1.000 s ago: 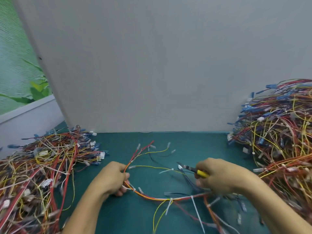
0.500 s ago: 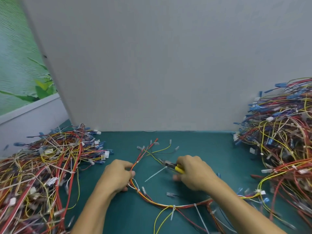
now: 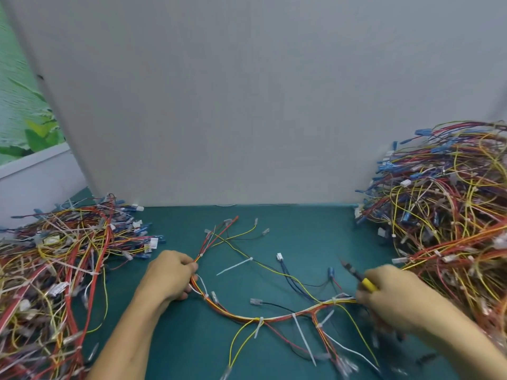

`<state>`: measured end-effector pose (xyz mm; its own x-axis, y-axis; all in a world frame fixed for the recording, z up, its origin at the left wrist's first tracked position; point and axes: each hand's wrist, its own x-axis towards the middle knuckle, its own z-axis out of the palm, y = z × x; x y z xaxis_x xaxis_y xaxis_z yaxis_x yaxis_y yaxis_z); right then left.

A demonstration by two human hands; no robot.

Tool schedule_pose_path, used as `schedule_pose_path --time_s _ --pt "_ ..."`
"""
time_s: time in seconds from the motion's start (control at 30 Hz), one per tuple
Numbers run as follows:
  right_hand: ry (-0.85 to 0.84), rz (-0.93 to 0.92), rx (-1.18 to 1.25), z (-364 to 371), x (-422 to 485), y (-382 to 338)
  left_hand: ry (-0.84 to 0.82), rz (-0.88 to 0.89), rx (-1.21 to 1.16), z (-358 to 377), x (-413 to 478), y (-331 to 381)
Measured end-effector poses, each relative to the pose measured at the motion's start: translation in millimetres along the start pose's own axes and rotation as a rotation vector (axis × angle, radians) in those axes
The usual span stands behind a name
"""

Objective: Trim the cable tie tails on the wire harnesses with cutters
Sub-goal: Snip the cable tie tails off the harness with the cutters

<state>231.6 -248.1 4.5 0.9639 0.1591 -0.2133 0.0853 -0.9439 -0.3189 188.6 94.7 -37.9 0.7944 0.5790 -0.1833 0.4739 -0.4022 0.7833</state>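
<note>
One wire harness (image 3: 277,317) of red, orange and yellow wires curves across the green mat between my hands. My left hand (image 3: 170,275) grips its left end where the wires fan out. My right hand (image 3: 389,294) holds yellow-handled cutters (image 3: 356,274), jaws pointing up and left, and is blurred; it sits at the harness's right end. White cable tie tails stick out from the bundle: one long tail (image 3: 303,338) near the middle, a short one (image 3: 258,327) left of it, and another tail (image 3: 234,266) on a yellow branch wire.
A large heap of harnesses (image 3: 444,229) rises on the right, close behind my right hand. A flatter heap (image 3: 57,270) covers the left side. A grey panel (image 3: 247,105) closes off the back. The green mat (image 3: 301,237) shows between the heaps.
My right hand has swung with the cutters from near the middle of the harness to its right end. My left hand keeps its grip. The camera shifted slightly.
</note>
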Motion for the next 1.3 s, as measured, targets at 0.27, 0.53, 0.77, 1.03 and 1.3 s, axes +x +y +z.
schedule_pose_path --time_s 0.27,0.53,0.77,1.03,1.3 --pt "0.01 -0.079 0.03 16 5 -24 -0.015 0.03 0.006 1 1 -3" --pt "0.152 -0.142 0.181 38 13 -54 -0.065 0.017 -0.112 0 2 -2" --pt "0.181 -0.067 0.445 26 33 -36 -0.075 -0.075 -0.516 4 -2 9" --pt "0.238 -0.009 0.65 22 41 -29 -0.087 -0.12 -0.563 7 -2 8" --pt "0.175 0.004 0.658 23 43 -29 -0.071 -0.11 -0.533 7 -1 8"
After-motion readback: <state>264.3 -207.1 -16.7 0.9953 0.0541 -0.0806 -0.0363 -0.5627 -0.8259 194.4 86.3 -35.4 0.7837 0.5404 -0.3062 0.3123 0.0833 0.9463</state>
